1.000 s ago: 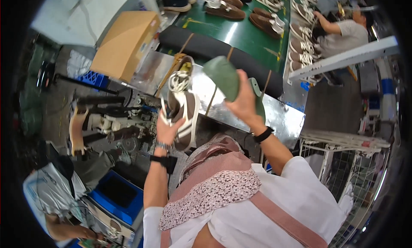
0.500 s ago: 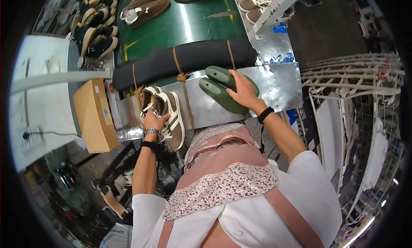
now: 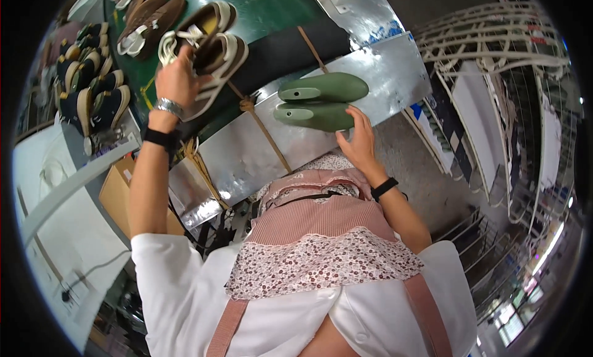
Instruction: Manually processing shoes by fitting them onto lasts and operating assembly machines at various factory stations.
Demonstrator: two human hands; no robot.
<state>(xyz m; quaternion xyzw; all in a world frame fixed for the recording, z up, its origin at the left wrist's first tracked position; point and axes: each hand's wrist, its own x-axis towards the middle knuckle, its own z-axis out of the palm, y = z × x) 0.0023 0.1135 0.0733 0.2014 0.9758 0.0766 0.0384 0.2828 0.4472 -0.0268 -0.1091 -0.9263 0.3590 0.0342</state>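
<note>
My left hand (image 3: 175, 84) is closed on a pair of brown sneakers (image 3: 223, 53) with white trim and white laces. It holds them up over the near left part of a green conveyor belt (image 3: 259, 14), openings facing up. Two green shoe lasts (image 3: 333, 87) lie side by side on the metal ledge (image 3: 241, 150), each with a small hole in its paler end. Beside the nearer last is my right hand (image 3: 360, 141), fingers apart and gripping nothing. Its fingertips are at that last's edge; whether they touch it I cannot tell.
Brown shoes (image 3: 162, 20) sit on the belt at the far left. Several dark shoes with pale soles (image 3: 92, 104) crowd a shelf on the left. A black padded roll (image 3: 278, 57) tied with cord borders the ledge. A cardboard box (image 3: 117, 193) stands lower left; a rack (image 3: 494, 54) rises at right.
My left hand has carried the sneakers up and away from the ledge to over the belt. My right hand has let go of the green lasts, which now lie on the ledge.
</note>
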